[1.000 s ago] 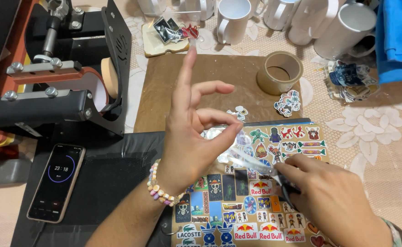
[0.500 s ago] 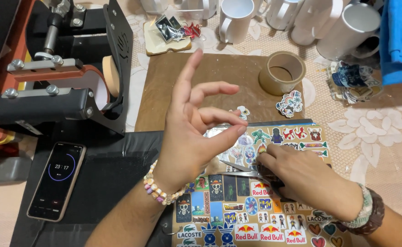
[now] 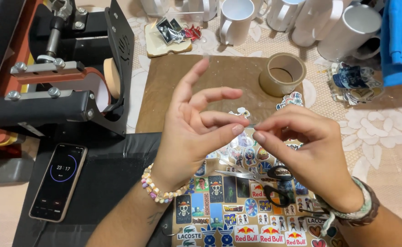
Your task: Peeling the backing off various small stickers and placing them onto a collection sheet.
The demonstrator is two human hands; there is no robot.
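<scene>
My left hand (image 3: 194, 137) is raised over the table, thumb and a finger pinched, the other fingers spread upward. My right hand (image 3: 304, 146) meets it fingertip to fingertip. Both pinch a tiny clear piece of tape (image 3: 251, 126) that is hard to make out. Below the hands lies a sheet of colourful stickers (image 3: 219, 210) on a black mat (image 3: 114, 183). A pair of black-handled scissors (image 3: 274, 180) rests on the sheet under my right hand, and no hand touches it.
A black and orange mug press (image 3: 59, 87) stands at left, with a phone (image 3: 58, 180) showing a timer in front of it. A tape roll (image 3: 282, 74) sits on a brown pad (image 3: 196, 77). Several white mugs (image 3: 235, 18) line the back; cut stickers (image 3: 354, 84) and blue cloth (image 3: 400, 41) lie right.
My right hand has let go of the scissors, which now lie on the sticker sheet, and has risen to meet my left hand's fingertips. My left hand has stayed raised.
</scene>
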